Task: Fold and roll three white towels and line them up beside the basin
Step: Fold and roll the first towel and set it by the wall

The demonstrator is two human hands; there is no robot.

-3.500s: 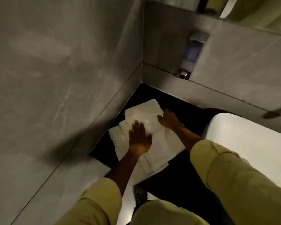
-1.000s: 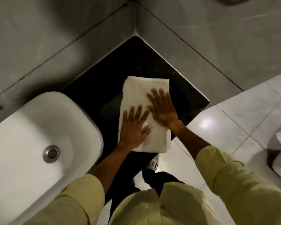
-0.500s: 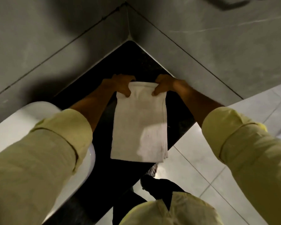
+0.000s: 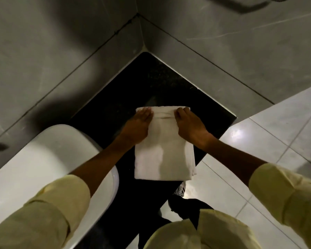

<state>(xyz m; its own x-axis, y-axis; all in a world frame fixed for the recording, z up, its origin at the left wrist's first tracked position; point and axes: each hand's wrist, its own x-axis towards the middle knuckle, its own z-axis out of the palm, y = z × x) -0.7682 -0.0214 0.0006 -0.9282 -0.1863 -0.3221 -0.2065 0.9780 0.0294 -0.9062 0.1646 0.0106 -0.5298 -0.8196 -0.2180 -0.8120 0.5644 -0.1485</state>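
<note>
A folded white towel (image 4: pixel 162 157) lies on the black countertop (image 4: pixel 126 97), to the right of the white basin (image 4: pixel 43 162). Its far edge is turned over into a short, thin roll. My left hand (image 4: pixel 136 128) presses on the left end of that roll, fingers curled over it. My right hand (image 4: pixel 190 126) grips the right end the same way. The near half of the towel lies flat and reaches the counter's front edge. Only this one towel is in view.
Grey tiled walls (image 4: pixel 61 51) meet in a corner just beyond the counter. Glossy pale floor tiles (image 4: pixel 258 141) lie to the right and below. My shoe (image 4: pixel 180 189) shows under the counter edge. Yellow sleeves fill the foreground.
My hands, flat on the towel a second ago, went to its far edge, gripped it and turned it over toward me into a first roll. The view shifted from the basin's other side.
</note>
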